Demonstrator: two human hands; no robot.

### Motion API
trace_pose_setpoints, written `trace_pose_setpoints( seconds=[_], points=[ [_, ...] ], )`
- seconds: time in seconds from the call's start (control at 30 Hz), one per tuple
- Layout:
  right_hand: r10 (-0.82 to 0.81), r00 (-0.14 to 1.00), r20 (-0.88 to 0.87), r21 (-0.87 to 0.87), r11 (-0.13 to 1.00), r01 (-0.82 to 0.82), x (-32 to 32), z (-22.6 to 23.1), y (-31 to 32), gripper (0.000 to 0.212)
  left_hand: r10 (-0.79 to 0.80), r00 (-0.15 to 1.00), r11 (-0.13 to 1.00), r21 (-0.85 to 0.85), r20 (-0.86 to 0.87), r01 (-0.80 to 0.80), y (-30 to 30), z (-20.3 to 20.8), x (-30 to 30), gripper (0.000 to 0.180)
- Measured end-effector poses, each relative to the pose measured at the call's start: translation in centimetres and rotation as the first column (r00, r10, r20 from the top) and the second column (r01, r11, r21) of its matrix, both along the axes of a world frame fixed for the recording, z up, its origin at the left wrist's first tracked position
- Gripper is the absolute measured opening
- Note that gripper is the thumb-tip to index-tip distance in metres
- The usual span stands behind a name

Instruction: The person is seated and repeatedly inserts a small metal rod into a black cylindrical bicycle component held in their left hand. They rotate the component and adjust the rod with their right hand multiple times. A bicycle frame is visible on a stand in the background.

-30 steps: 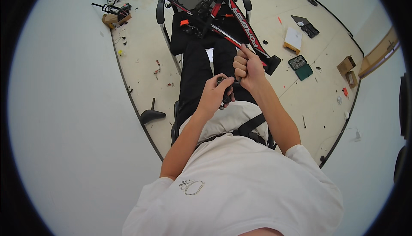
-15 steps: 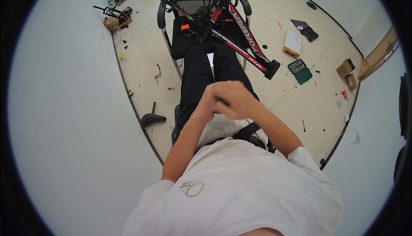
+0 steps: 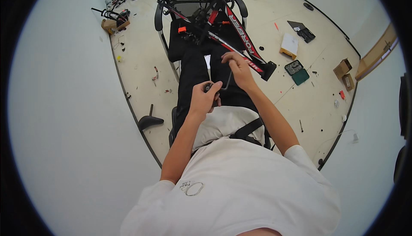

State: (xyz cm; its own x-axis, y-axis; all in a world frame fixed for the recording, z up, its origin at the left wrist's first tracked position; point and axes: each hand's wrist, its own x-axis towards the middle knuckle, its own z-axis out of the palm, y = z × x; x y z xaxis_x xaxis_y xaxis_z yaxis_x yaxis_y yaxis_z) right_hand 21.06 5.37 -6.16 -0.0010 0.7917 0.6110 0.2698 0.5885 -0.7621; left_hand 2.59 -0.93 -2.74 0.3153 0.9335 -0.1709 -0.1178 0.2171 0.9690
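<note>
Over my lap, left hand (image 3: 205, 99) pinches a small dark part (image 3: 208, 87); right hand (image 3: 238, 69), at one o'clock, grips the stiff, thin L-shaped key (image 3: 227, 81) by its long arm.

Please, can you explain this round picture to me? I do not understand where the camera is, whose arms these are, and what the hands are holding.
The camera sits on a person's head and looks down, so the picture is round and bent at its rim. The two bare arms are that person's own. They sit on a chair, legs stretched out, with a red and black bicycle frame in front. The left hand grips a small dark part. The right hand holds a thin bent metal tool, probably a hex key, pointed at that part. On the floor lie a green bit case, small cardboard boxes and a black bicycle saddle.
</note>
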Motion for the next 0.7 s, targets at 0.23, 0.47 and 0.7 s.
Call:
trace_pose_setpoints(
  seconds=[0.23, 0.47, 0.7],
  points=[
    [-0.355, 0.693, 0.628, 0.493, 0.870, -0.001, -0.2, 6.7, -3.3, 0.036, -0.037, 0.973, 0.981, -0.175, 0.230, 0.078, 1.9, 0.2, -1.7, 0.037],
    [-0.363, 0.596, 0.716, 0.582, 0.783, -0.221, 0.2, 4.5, -1.0, 0.049, 0.132, 0.982, 0.990, -0.075, 0.133, -0.123, 1.3, -0.6, -0.4, 0.045],
    [-0.395, 0.707, 0.587, 0.505, 0.861, 0.062, -2.0, 1.6, -2.5, 0.046, 0.200, 0.976, 0.978, 0.036, 0.091, -0.204, 0.7, -0.1, -0.2, 0.040]
  ],
)
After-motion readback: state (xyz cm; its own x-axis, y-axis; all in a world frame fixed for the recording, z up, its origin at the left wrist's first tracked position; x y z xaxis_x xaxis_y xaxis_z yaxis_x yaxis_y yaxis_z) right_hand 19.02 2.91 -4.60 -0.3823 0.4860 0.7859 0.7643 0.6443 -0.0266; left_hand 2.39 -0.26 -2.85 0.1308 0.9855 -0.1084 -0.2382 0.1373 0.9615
